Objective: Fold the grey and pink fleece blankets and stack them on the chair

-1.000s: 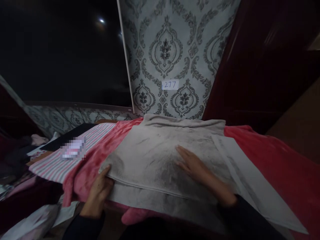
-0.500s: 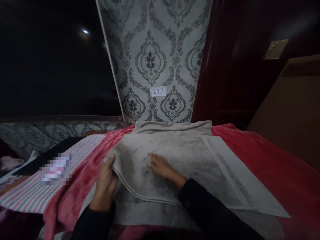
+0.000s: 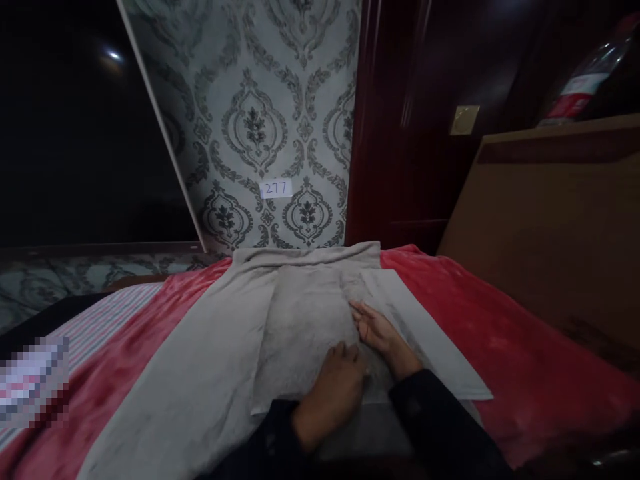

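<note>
A grey plush towel (image 3: 300,313), folded into a narrower panel, lies on a larger light grey blanket (image 3: 200,360). Near the front of the panel, my left hand (image 3: 335,390) is bent over the towel, its fingers curled at the edge of the folded-over layer; its thumb is hidden. My right hand (image 3: 377,333) rests just beyond it on the right part of the towel, fingers stretched out. On the right the towel's single, paler layer (image 3: 425,333) stays spread flat.
A red blanket (image 3: 450,293) lies beneath. Striped fabric (image 3: 110,313) is at left, below a dark screen (image 3: 75,133). A cardboard box (image 3: 550,220) with a plastic bottle (image 3: 583,87) on top stands right. A paper label (image 3: 276,188) is on the wall.
My left hand has brought the towel's left side over to the right, narrowing it and baring the grey blanket. My right hand has shifted right along the towel. The view has turned right.
</note>
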Tool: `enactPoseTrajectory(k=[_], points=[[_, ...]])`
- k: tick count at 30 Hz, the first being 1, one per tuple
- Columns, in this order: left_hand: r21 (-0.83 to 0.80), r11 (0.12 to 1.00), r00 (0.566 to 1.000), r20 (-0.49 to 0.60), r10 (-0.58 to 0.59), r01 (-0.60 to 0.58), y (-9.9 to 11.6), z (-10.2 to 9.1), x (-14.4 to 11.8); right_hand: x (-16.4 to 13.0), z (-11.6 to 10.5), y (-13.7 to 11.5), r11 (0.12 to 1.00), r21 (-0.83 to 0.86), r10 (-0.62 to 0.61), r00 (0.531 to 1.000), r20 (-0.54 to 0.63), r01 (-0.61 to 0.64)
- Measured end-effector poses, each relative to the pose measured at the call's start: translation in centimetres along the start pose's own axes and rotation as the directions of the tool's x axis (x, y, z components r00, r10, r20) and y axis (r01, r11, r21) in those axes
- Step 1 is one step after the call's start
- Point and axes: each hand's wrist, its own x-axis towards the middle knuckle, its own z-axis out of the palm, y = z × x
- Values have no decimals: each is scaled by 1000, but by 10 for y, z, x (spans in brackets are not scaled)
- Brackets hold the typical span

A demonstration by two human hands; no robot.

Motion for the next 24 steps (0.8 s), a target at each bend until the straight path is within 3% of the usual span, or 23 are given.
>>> enactPoseTrajectory(k=[4, 9, 14, 17, 19, 22, 24], points=[[-110, 992, 998, 9, -58, 58, 3, -17, -8, 15, 2, -2, 994, -102, -32, 999, 5, 32], [-261, 959, 984, -107, -145, 113, 3, -40, -4, 46, 16, -18, 949, -297, -138, 986, -93, 104], [-185, 980, 985, -138, -98, 72, 10, -36, 2, 80, 28, -34, 908, -389, -228, 962, -150, 154], [-93, 996, 979, -202, -12, -7, 19, -27, 14, 88, 17, -45, 882, -430, -288, 944, -163, 195], [-19, 1000, 992, -126, 9, -12, 24, -15, 22, 85, 2, -47, 867, -458, -308, 933, -187, 194], [133, 991, 996, 87, 21, -32, 29, 10, 27, 74, -22, -41, 851, -502, -297, 928, -225, 151], [210, 976, 993, 115, 33, -57, 31, 23, 25, 67, -32, -37, 839, -531, -286, 928, -236, 124]])
